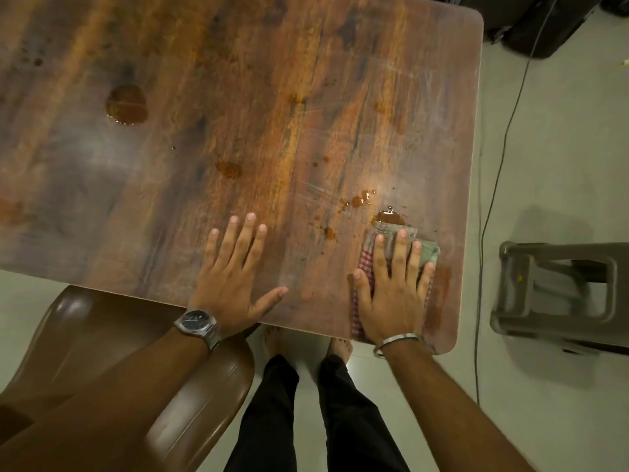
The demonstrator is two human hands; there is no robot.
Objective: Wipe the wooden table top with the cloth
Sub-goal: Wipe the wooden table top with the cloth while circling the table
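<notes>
The wooden table top (238,80) fills the upper part of the view, marked with brown liquid puddles and drops. My right hand (391,291) lies flat, fingers spread, pressing a folded red-checked and grey cloth (381,233) onto the table near its right front corner. The cloth's front edge touches a brown puddle (389,218). My left hand (235,277), with a wristwatch, rests flat and empty on the table beside it. A larger puddle (126,105) sits at the far left, a smaller one (229,169) in the middle.
A brown plastic chair (102,335) stands under the table's front edge at the left. A grey plastic stool (558,291) lies on the floor to the right. A black cable (490,199) runs along the floor past the table's right edge. Dark bags (544,22) sit at the back right.
</notes>
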